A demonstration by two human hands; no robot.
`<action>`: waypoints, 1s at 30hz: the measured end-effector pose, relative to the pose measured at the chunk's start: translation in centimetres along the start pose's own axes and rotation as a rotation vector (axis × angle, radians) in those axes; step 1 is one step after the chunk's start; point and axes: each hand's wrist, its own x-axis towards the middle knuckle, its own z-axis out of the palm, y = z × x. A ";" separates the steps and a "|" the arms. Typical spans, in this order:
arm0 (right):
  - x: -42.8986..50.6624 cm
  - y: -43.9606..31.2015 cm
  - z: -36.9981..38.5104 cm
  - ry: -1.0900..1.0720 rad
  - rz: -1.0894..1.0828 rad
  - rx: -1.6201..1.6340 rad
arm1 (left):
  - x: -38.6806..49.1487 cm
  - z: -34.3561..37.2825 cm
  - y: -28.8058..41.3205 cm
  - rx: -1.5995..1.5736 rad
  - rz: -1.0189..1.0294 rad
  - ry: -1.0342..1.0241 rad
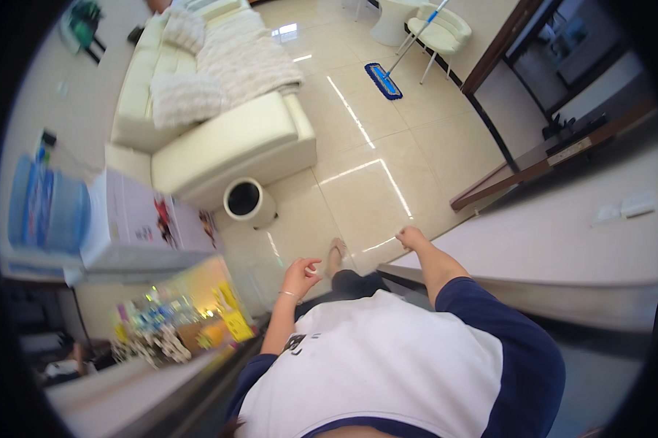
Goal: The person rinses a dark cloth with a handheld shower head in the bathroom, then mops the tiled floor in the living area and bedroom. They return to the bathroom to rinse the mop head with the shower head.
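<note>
My left hand [301, 278], with a thin bracelet at its wrist, is raised in front of me over the tiled floor [362, 197], its fingers curled loosely and apart, holding nothing. To the right, my right hand [411, 238] hangs near the edge of a long pale surface, its fingers folded in; whether something small is inside cannot be told. A slippered foot [336, 253] shows on the floor between both hands. Ahead of my left hand stands a round white bin [245, 200] with a dark inside, by the end of a cream sofa [228, 145].
A flat mop with a blue head [383, 82] leans by a white chair [438, 34]. On the left are a large blue water bottle [47, 208], a printed white cabinet [137, 213] and a counter with decorations [165, 342]. A brown-edged shelf [559, 156] juts out at right.
</note>
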 end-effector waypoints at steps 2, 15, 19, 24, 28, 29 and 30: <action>3.6 -1.1 -3.7 -0.236 0.072 0.128 | 7.6 -2.0 -0.8 -0.045 -0.260 0.044; 24.9 2.8 -39.5 0.549 -0.112 0.952 | 42.3 -19.0 -0.6 0.580 -0.292 -0.370; 24.1 11.1 -37.2 0.387 0.411 0.957 | 58.3 -21.5 6.5 0.549 -0.336 -0.293; 20.2 15.9 -27.1 0.139 0.896 1.131 | 77.6 -22.8 15.0 0.529 -0.094 -0.378; 20.3 16.5 -26.5 0.054 0.596 1.269 | 91.7 -22.7 18.8 0.343 -0.097 -0.288; 21.0 17.7 -28.7 0.104 0.357 1.106 | 94.8 -22.3 19.2 0.309 -0.147 -0.245; 22.4 18.8 -31.4 0.162 0.230 1.006 | 97.6 -21.9 19.5 0.259 -0.165 -0.193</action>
